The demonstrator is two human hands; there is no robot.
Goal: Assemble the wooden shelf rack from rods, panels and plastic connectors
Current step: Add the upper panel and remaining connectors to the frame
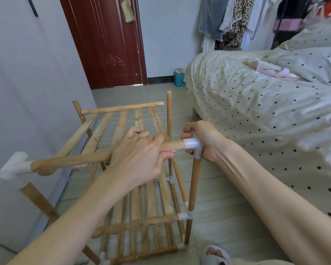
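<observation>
While the left hand (139, 159) curls its fingers around a horizontal wooden rod (71, 162) at frame centre, the right hand (203, 140) grips a white plastic connector (192, 145) joining that rod to an upright rod (194, 184), above the slatted rack (138, 222) at lower centre.

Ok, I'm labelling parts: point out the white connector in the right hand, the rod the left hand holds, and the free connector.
white connector (193, 145), head view, front face.
rod (71, 162), head view, mid-length.
free connector (13, 165), head view, its body.
</observation>
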